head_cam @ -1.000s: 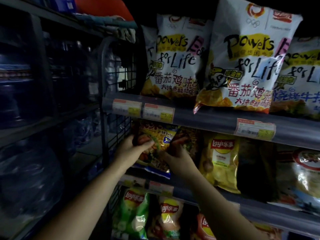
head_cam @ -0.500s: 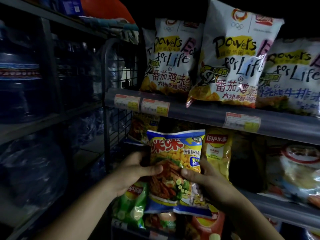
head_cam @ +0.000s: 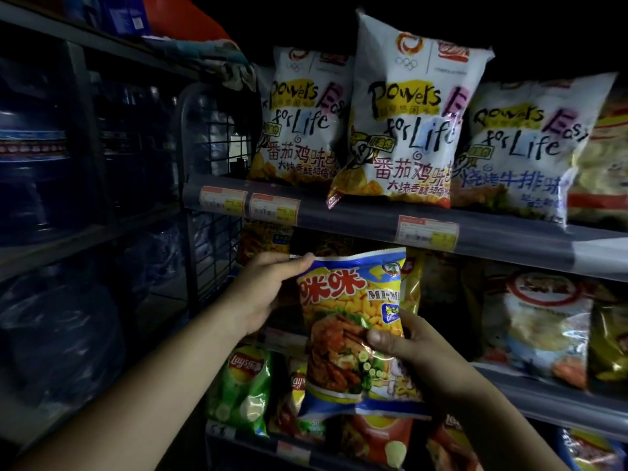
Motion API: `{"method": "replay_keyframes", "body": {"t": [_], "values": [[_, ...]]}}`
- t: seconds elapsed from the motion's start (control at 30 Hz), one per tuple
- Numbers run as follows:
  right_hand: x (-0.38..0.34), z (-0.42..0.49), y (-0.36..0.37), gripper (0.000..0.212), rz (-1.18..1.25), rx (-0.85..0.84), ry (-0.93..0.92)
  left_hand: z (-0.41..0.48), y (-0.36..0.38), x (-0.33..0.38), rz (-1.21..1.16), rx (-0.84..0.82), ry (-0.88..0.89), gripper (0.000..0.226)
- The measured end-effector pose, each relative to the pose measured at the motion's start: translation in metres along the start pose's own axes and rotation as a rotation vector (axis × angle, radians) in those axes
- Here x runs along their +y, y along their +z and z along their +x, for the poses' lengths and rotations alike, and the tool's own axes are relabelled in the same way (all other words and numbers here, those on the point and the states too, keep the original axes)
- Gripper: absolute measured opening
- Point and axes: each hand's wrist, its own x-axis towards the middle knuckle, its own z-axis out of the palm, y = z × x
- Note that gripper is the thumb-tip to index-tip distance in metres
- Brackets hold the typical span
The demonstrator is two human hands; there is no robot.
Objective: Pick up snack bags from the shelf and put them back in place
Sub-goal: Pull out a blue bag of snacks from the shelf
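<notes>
Hands, left hand (head_cam: 268, 294) and right hand (head_cam: 411, 345), grasp snack bag (head_cam: 353, 331) below crowded shelf edge (head_cam: 339, 220).

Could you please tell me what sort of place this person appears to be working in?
Probably a small, dim grocery or convenience shop. Price labels line the shelf rail, big white crisp bags stand in rows, and large water jugs fill the neighbouring rack.

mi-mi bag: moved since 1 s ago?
Yes. The Mi-Mi bag has come out from under the price-label rail toward the camera, now held in front of the shelf by the left hand and right hand.
</notes>
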Motion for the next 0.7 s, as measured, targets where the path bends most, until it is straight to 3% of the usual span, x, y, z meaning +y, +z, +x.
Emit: {"method": "replay_keyframes", "body": {"t": [0.2, 0.33, 0.43, 0.5, 0.57, 0.7], "values": [[0.003, -0.007, -0.009, 0.087, 0.166, -0.031, 0.057, 0.010, -0.011, -0.013, -0.264, -0.028, -0.196, 0.043], [0.001, 0.014, 0.009, 0.059, 0.081, 0.097, 0.027, 0.009, -0.022, -0.029, -0.064, -0.119, -0.215, 0.060], [-0.004, 0.041, 0.029, 0.055, 0.079, 0.185, 0.008, 0.004, -0.025, -0.033, 0.156, -0.211, -0.154, 0.061], [-0.007, 0.060, 0.042, 0.057, 0.045, 0.223, -0.001, 0.012, -0.033, -0.039, 0.201, -0.083, -0.107, 0.072], [-0.007, 0.077, 0.053, 0.063, -0.084, 0.283, -0.022, 0.027, -0.045, -0.042, 0.177, 0.026, -0.056, 0.068], [-0.003, 0.109, 0.063, 0.047, -0.178, 0.405, -0.054, 0.053, -0.058, -0.047, 0.144, 0.086, -0.001, 0.065]]}}
